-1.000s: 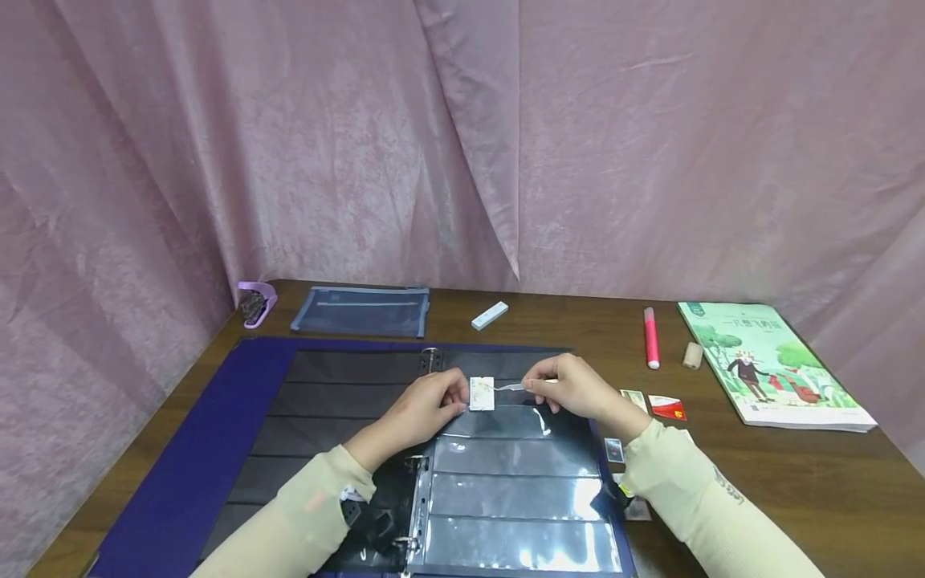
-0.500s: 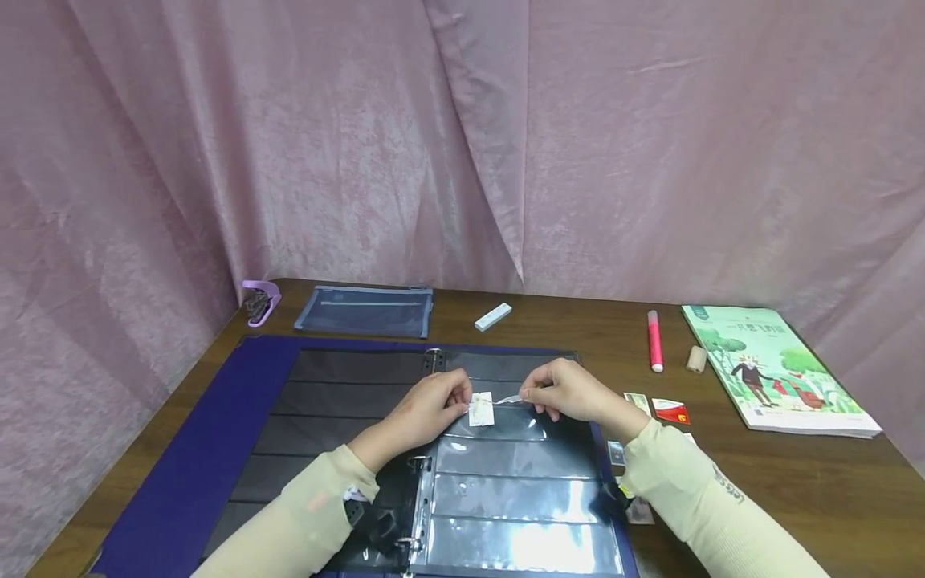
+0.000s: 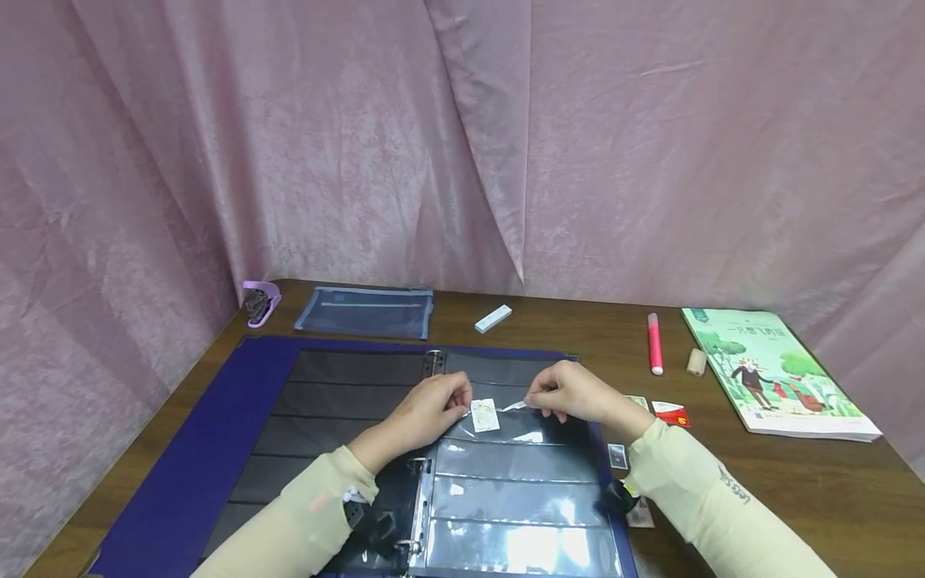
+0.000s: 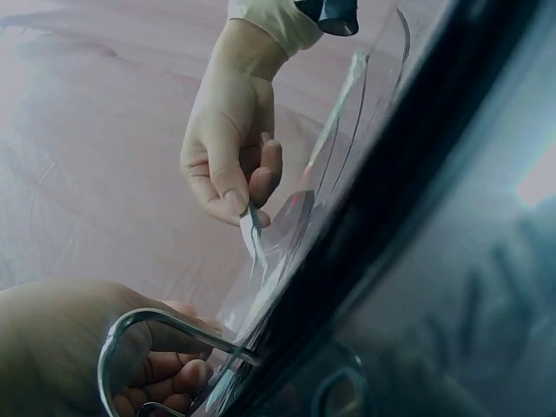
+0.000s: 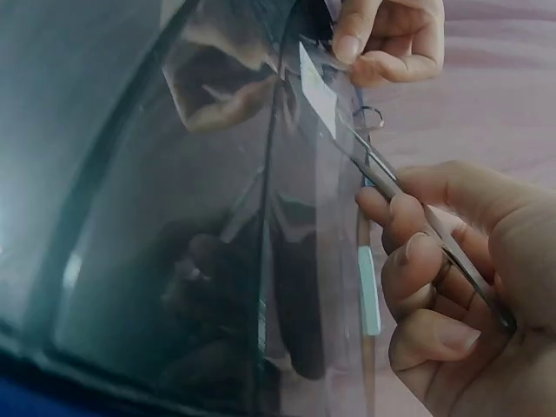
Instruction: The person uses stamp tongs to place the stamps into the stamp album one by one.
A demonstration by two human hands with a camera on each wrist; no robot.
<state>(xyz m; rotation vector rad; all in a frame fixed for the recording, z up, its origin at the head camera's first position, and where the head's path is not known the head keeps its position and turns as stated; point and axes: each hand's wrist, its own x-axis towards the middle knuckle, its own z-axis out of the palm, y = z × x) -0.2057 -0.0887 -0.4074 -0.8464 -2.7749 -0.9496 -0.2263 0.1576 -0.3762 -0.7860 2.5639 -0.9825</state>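
Observation:
A small whitish stamp [image 3: 485, 415] lies slightly tilted at an upper pocket of the album's clear right-hand page [image 3: 516, 461]. My right hand [image 3: 571, 392] holds metal tweezers [image 5: 452, 252], their tips right beside the stamp's edge. In the right wrist view the tweezer arms stand a little apart at the tip. On the stamp's other side, my left hand [image 3: 429, 409] pinches the edge of the clear pocket film between thumb and fingers. A metal binder ring [image 4: 130, 326] crosses in front of that hand in the left wrist view.
The blue album cover [image 3: 195, 449] spreads left. Small stamps [image 3: 617, 456] and a red-white card [image 3: 670, 413] lie by the right forearm. Further back are a mesh pouch [image 3: 364, 317], white box [image 3: 493, 319], purple clip-like item [image 3: 262, 303], pink marker [image 3: 654, 345], beige stub [image 3: 696, 362] and book [image 3: 780, 377].
The stamp has come down the page towards me and tilted a little. The tweezers have followed it downward, and their tips now sit just off its right edge. My left hand stays nearly in place.

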